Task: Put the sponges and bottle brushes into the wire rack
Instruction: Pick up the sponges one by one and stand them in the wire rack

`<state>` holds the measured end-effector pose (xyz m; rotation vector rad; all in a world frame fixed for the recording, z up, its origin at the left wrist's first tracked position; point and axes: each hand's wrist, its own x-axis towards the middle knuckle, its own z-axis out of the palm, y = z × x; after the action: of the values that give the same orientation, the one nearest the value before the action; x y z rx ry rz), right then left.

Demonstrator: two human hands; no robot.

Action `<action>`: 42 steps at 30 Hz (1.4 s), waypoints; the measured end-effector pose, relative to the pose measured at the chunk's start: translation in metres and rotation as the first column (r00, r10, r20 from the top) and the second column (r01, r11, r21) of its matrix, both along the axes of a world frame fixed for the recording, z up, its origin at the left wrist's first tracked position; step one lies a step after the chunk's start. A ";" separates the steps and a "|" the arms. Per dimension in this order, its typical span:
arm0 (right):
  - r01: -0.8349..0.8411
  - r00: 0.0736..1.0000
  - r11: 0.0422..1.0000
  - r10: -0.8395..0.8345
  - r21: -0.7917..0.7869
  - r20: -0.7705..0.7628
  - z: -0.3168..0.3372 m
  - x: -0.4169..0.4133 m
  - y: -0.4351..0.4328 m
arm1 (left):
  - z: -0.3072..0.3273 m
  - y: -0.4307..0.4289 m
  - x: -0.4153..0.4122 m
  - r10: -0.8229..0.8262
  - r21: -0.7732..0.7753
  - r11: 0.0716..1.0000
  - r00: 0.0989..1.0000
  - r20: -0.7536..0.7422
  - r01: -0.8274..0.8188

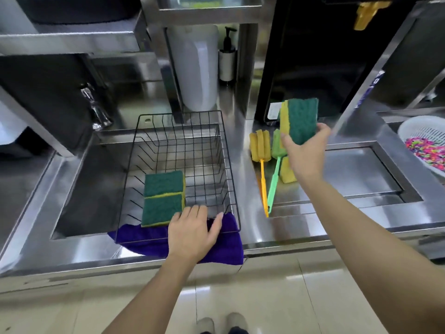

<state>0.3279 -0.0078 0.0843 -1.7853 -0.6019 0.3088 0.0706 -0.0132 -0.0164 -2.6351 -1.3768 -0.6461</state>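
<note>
Wire rack: The black wire rack (178, 150) sat in the steel sink basin (79, 189), its near edge resting over a purple cloth (224, 239).

Items placed: Two green-and-yellow sponges (163, 197) lay side by side, green face up, on the rack floor at its near left. I counted these as done.

Item in transit: You held a third sponge (299, 120) in your right hand (304, 153), raised above the counter to the right of the rack and not yet over it. The sponge stood on end, green scouring face towards the camera.

Right hand fingers: Thumb on the left side and fingers on the right side were closed around the lower end of the sponge.

Left hand: Your left hand (192, 232) rested palm down on the rack's near rim, above the cloth.

Left hand fingers: Loosely spread and flat, thumb out to the right; they held nothing that I could see, and I judged the hand to be steadying the rack.

Items outstanding: A yellow bottle brush (260, 150) and a green bottle brush (277, 169) lay just beside each other on the counter right of the rack, handles towards you. Another sponge (286, 172) lay next to them, partly hidden behind your right wrist.

Progress assessment: Roughly a third complete. Two sponges were in, one was on its way, and one sponge plus both brushes remained.

Caveat: Any further sponge behind your right arm could not be ruled out.
</note>
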 end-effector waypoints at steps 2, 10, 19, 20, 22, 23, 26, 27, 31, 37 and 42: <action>-0.101 0.993 0.994 0.103 -0.033 0.055 -0.003 -0.022 0.020 | 0.000 0.008 -0.019 0.058 0.018 0.998 0.998 0.009 -0.058; -0.506 0.845 0.813 0.534 -0.288 0.023 -0.025 -0.103 0.081 | -0.010 0.025 -0.080 0.208 -0.001 0.978 0.975 0.078 -0.209; -0.600 0.736 0.665 0.676 -0.444 0.018 -0.045 -0.153 0.135 | -0.020 0.021 -0.083 0.197 0.146 0.966 0.972 0.131 -0.216; -0.592 0.742 0.665 0.670 -0.454 0.014 -0.047 -0.156 0.139 | -0.020 0.021 -0.082 0.198 0.150 0.965 0.971 0.136 -0.217; -0.591 0.730 0.641 0.683 -0.489 0.012 -0.050 -0.159 0.147 | -0.021 0.022 -0.081 0.195 0.149 0.965 0.971 0.140 -0.215; -0.597 0.709 0.616 0.705 -0.514 0.021 -0.052 -0.161 0.150 | -0.022 0.021 -0.081 0.196 0.148 0.965 0.971 0.136 -0.216; -0.607 0.670 0.551 0.743 -0.573 0.004 -0.055 -0.166 0.160 | -0.022 0.021 -0.083 0.204 0.154 0.963 0.972 0.118 -0.221; -0.621 0.652 0.521 0.758 -0.586 -0.018 -0.057 -0.167 0.163 | -0.022 0.022 -0.083 0.206 0.152 0.963 0.971 0.120 -0.223; -0.660 0.574 0.383 0.812 -0.646 -0.106 -0.062 -0.171 0.171 | -0.022 0.021 -0.083 0.207 0.150 0.963 0.971 0.119 -0.223; -0.739 0.520 0.268 0.810 -0.618 -0.271 -0.057 -0.161 0.169 | -0.023 0.021 -0.081 0.193 0.152 0.966 0.975 0.110 -0.209; -0.591 0.597 0.354 0.796 -0.725 -0.098 -0.063 -0.145 0.146 | -0.022 0.017 -0.067 0.136 0.161 0.975 0.983 0.125 -0.155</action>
<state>0.1832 0.1381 0.0211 -2.2101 -1.6779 1.0276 0.0034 0.0034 -0.0383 -2.3728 -1.4572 -0.8629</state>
